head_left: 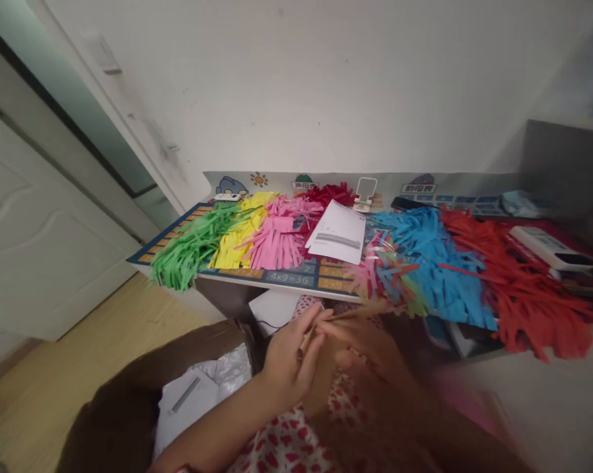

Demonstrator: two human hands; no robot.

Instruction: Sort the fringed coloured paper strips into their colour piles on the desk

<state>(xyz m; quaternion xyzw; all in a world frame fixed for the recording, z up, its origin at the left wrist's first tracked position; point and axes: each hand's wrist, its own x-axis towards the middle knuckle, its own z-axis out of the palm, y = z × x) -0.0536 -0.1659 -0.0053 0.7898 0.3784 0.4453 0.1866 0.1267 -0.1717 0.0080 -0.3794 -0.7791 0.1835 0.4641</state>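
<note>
Both hands meet low in the middle of the head view, just in front of the desk edge. Between the fingers of my left hand [292, 358] is a thin brown strip [307, 341], pinched by the fingertips. My right hand [368, 341] touches the left fingertips and is blurred; its fingers are bent around a tan piece [358, 312] that extends toward the desk. Fringed paper bundles lie on the desk beyond: green [192, 246], yellow [240, 236], pink [276, 243], blue [434, 256] and red [517, 289]. A small multicoloured bundle [387, 269] hangs near the front edge.
White papers [339, 233] rest on the dark red fringe. A wire stand [365, 195] is behind them. At the right lies a white box [549, 249]. Below left is an open cardboard box [113, 394] with white packages [190, 401]. A door [44, 217] stands at the left.
</note>
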